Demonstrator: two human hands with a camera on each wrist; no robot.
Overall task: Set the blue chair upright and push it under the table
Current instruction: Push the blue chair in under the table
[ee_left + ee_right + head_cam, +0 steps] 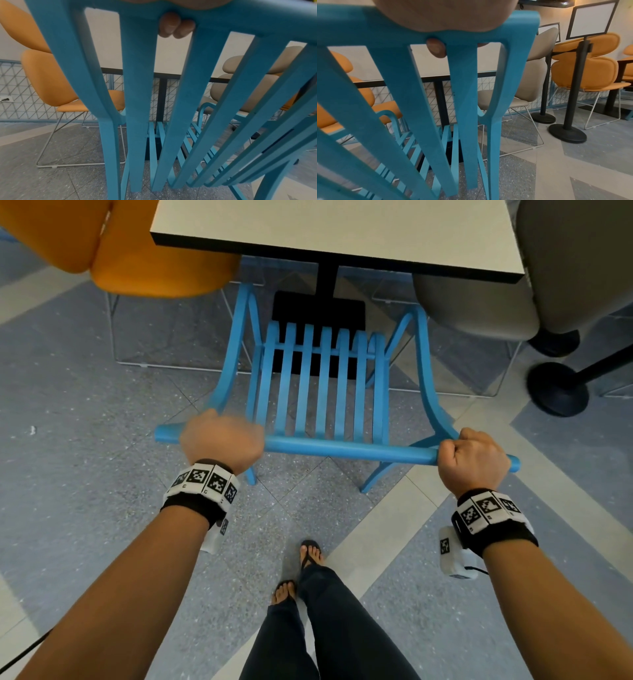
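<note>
The blue slatted chair (pixel 322 392) stands upright on its legs, facing the white table (pixel 329 231), its seat front reaching under the table edge. My left hand (pixel 222 440) grips the left part of the chair's top rail (pixel 349 448). My right hand (pixel 474 458) grips the rail near its right end. In the left wrist view two fingertips (pixel 176 27) curl round the rail of the blue chair (pixel 137 94) between the back slats. In the right wrist view a fingertip (pixel 436 48) wraps under the rail of the blue chair (pixel 467 88).
An orange chair (pixel 137 248) stands left of the table, a beige chair (pixel 534 289) right of it. The black table post (pixel 325 278) and base sit ahead of the seat. Black barrier stands (pixel 558 385) are at the far right. My feet (pixel 301 573) stand behind the chair.
</note>
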